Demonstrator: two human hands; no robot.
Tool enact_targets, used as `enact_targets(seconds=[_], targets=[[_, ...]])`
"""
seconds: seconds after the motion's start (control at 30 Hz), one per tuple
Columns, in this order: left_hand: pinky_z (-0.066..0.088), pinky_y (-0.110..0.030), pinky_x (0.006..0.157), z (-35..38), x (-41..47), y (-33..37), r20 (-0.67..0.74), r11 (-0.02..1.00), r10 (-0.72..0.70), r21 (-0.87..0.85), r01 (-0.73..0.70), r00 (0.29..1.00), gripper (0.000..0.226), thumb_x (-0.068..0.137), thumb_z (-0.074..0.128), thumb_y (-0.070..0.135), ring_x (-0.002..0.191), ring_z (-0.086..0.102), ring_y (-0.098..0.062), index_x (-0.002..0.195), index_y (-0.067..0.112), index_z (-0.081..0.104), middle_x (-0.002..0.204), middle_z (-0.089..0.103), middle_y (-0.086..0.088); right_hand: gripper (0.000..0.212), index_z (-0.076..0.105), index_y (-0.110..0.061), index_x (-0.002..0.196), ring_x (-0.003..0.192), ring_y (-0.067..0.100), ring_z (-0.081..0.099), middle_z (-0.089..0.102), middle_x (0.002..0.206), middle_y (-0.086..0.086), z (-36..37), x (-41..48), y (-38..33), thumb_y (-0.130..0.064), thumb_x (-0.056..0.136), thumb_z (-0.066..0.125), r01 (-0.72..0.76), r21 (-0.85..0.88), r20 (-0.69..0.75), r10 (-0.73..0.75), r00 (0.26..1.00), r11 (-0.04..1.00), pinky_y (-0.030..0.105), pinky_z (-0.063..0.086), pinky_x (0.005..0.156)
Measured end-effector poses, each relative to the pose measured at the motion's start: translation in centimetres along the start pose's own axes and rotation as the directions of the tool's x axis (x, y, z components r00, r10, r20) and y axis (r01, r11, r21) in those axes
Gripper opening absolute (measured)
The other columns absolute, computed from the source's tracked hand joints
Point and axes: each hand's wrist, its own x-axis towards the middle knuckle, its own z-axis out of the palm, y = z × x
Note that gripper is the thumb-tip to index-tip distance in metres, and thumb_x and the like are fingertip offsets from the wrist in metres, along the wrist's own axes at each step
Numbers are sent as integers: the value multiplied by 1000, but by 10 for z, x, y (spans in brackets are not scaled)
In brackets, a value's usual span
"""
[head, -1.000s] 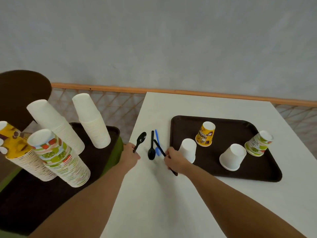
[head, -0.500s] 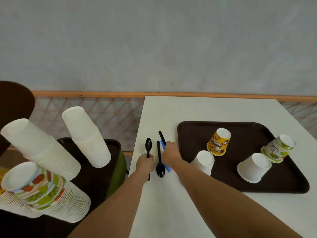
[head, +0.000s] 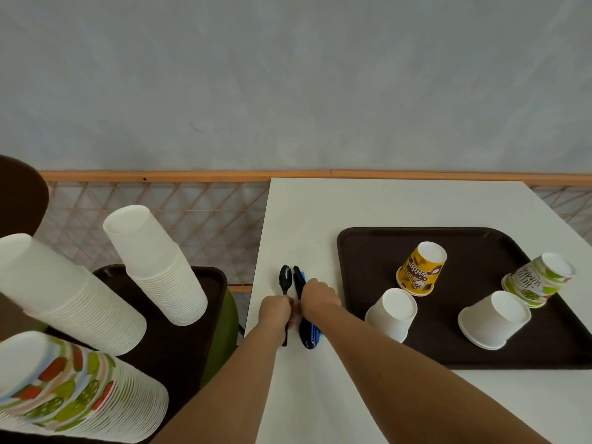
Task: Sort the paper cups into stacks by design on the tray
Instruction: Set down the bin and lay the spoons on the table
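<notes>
Gripping, left hand [head: 276, 310]: in the head view my fingers are clenched round the handle of a black spoon [head: 285, 278]. The bowl points away from me, and the handle end shows below my fist.
Right hand [head: 318, 294]: my fingers are curled down over a bundle [head: 308, 336] of black and blue cutlery, grasping it on the table [head: 320, 213]. The fingertips are hidden. This hand sits just beside my left hand.
Bundle: lies just right of the spoon and parallel to it. A black spoon bowl and blue pieces show at the near end, a black tip at the far end.
Tray [head: 362, 245]: dark brown, on the table to the right of my hands, apart from the bundle.
Yellow cup [head: 421, 269]: upside down at the far middle of the tray.
White cup [head: 392, 314]: upside down at the near left of the tray, close to my right forearm.
Low stack [head: 493, 318]: nested white cups, upside down, at the near right of the tray. I cannot tell how many.
Lime cup [head: 538, 280]: upside down at the tray's right edge, beyond the low stack.
Side tray [head: 205, 277]: dark, left of the table, on a green seat [head: 221, 341].
Far white stack [head: 157, 267]: tall, inverted, on the side tray.
Near white stack [head: 64, 293]: tall, inverted, left of the far one.
Fruit stack [head: 73, 389]: tall, inverted, fruit print, nearest me.
</notes>
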Motion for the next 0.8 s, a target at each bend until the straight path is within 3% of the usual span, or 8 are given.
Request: enact_targets(seconds=[0.1, 0.3, 0.5, 0.67, 0.8], targets=[[34, -26, 47, -3, 3, -1, -31, 998, -46, -38, 45, 998, 15, 89, 51, 4, 49, 41, -22, 76, -1, 57, 62, 52, -13, 30, 48, -6, 122, 112, 26, 55, 55, 123, 11, -1, -3, 1, -8, 92, 45, 19, -64, 9, -18, 1000, 998, 33, 47, 91], [28, -26, 44, -14, 5, -13, -20, 987, -70, -146, 66, 997, 23, 93, 48, 7, 49, 40, -18, 72, 2, 56, 61, 53, -8, 32, 42, -5, 125, 116, 27, 52, 50, 127, 13, 13, -13, 7, -8, 93, 45, 82, -139, -37, -88, 995, 987, 32, 41, 94], [29, -22, 39, -23, -10, -22, 17, 977, -30, -213, 33, 999, 26, 95, 41, 5, 34, 42, -12, 70, 9, 46, 52, 44, -3, 33, 39, -5, 129, 118, 29, 52, 52, 128, 14, 20, -30, 8, -8, 95, 38, 9, 7, 29, -9, 1000, 1000, 33, 43, 93], [45, -33, 60, -26, -28, -27, 41, 977, -6, -213, 14, 999, 17, 96, 45, 6, 65, 55, -20, 81, 5, 54, 74, 57, -10, 33, 37, -2, 128, 119, 30, 52, 51, 129, 16, 20, -42, 18, -5, 96, 41, 46, 46, 46, -48, 998, 998, 33, 43, 94], [46, -38, 58, -21, -37, -30, 84, 976, -49, -209, 65, 995, 12, 95, 43, 3, 67, 56, -24, 91, -1, 54, 77, 58, -13, 29, 39, -3, 125, 118, 32, 50, 45, 130, 17, 28, -55, 22, -7, 96, 41, 91, 72, 51, -95, 994, 993, 35, 42, 93]])
